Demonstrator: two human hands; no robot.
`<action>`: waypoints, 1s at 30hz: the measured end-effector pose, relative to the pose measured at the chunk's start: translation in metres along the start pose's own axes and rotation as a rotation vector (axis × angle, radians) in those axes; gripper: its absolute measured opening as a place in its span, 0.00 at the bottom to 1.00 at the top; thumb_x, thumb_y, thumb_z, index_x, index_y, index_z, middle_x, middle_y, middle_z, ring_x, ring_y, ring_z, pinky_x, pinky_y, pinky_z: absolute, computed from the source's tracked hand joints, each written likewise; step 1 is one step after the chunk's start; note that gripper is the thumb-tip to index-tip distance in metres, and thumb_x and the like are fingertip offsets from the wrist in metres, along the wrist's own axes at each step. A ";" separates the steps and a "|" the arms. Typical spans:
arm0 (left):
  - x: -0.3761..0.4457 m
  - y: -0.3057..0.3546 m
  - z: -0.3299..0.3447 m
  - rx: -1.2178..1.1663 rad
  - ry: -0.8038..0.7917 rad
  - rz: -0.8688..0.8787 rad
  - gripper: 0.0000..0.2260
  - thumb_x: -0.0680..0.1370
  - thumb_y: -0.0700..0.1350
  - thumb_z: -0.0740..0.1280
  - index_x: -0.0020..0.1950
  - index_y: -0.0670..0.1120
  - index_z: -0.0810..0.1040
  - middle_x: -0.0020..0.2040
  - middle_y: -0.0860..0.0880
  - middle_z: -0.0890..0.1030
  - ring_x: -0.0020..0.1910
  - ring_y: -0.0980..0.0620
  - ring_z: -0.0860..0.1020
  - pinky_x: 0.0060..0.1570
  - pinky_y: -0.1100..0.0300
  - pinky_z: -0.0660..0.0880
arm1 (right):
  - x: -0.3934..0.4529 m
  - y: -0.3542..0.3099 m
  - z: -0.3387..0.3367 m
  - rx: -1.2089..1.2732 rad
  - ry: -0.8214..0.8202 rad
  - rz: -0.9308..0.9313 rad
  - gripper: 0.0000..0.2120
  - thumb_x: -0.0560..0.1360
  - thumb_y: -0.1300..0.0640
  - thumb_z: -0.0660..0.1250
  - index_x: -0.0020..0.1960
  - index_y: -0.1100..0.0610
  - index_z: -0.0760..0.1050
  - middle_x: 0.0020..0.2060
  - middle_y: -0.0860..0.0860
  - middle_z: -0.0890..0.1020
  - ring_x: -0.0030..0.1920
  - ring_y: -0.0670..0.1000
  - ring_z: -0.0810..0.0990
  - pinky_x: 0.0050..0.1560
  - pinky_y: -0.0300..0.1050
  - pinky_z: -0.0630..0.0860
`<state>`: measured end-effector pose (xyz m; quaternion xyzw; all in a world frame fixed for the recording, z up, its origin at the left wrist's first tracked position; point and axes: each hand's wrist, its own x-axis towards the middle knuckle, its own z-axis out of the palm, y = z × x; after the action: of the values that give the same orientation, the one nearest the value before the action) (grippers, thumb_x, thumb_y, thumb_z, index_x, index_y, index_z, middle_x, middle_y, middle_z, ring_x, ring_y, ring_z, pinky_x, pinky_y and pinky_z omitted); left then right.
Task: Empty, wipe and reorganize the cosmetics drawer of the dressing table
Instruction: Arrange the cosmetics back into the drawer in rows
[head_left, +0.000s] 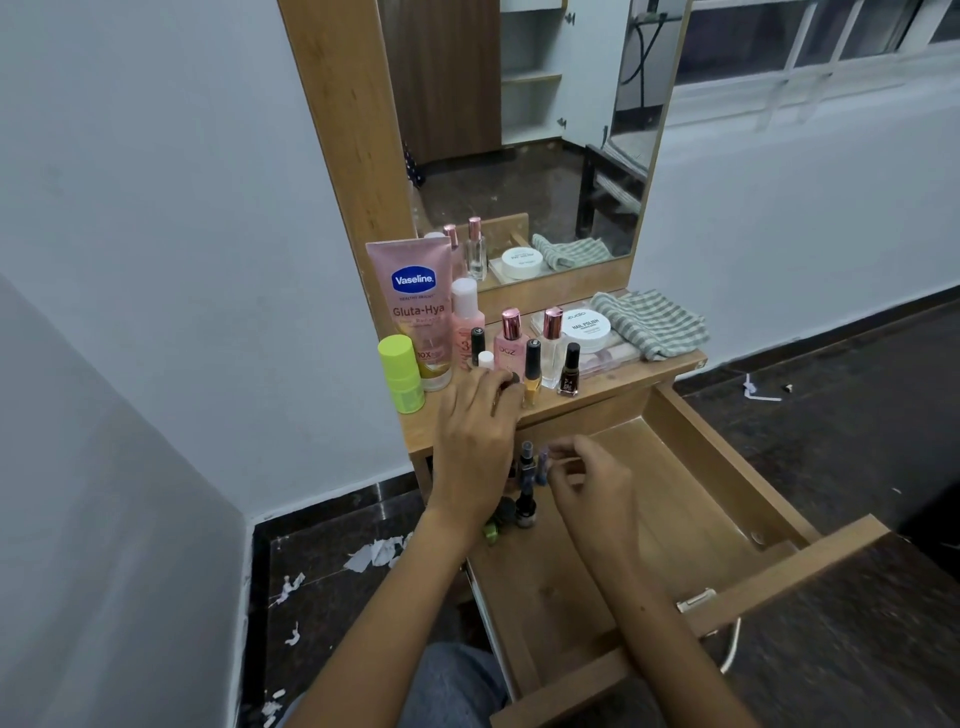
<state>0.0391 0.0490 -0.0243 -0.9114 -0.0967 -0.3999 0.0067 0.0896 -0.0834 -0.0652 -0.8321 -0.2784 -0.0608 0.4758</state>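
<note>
The wooden drawer (691, 525) is pulled out, with a few small nail polish bottles (525, 512) left at its far left corner. My left hand (475, 447) rests on the tabletop edge, its fingers closed around a small dark bottle (511, 378). My right hand (592, 480) reaches into the drawer and pinches a small purple bottle (543, 461). On the tabletop (613, 387) stand a pink Vaseline tube (415, 306), a lime bottle (401, 373), pink bottles, a yellow nail polish (532, 375) and a dark nail polish (569, 370).
A white jar (586, 328) sits on a flat palette beside a folded striped cloth (649, 323). A mirror (524, 130) rises behind. Paper scraps (376, 553) litter the dark floor on the left. The wall is close on the left.
</note>
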 end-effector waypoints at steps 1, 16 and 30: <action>0.000 0.000 0.000 -0.039 0.023 -0.011 0.08 0.75 0.38 0.69 0.54 0.40 0.80 0.52 0.42 0.80 0.56 0.44 0.76 0.59 0.52 0.70 | 0.000 0.000 0.001 -0.004 0.006 -0.012 0.07 0.72 0.62 0.70 0.49 0.53 0.78 0.44 0.45 0.81 0.43 0.42 0.80 0.40 0.43 0.80; -0.030 0.031 -0.032 -0.335 -0.027 0.031 0.12 0.73 0.34 0.70 0.56 0.38 0.77 0.55 0.43 0.74 0.56 0.52 0.74 0.52 0.57 0.76 | 0.004 0.000 0.008 -0.094 -0.077 -0.208 0.10 0.72 0.55 0.65 0.53 0.56 0.77 0.49 0.48 0.79 0.47 0.47 0.74 0.42 0.36 0.72; -0.035 -0.016 -0.034 -0.234 -0.083 -0.366 0.10 0.75 0.40 0.69 0.56 0.46 0.78 0.58 0.49 0.76 0.57 0.50 0.73 0.53 0.60 0.67 | 0.016 0.027 0.022 -0.359 -0.458 0.282 0.08 0.71 0.63 0.68 0.48 0.54 0.79 0.46 0.54 0.81 0.47 0.56 0.79 0.48 0.51 0.78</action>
<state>-0.0118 0.0554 -0.0274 -0.8890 -0.2137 -0.3649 -0.1757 0.1139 -0.0695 -0.0912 -0.9251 -0.2452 0.1463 0.2504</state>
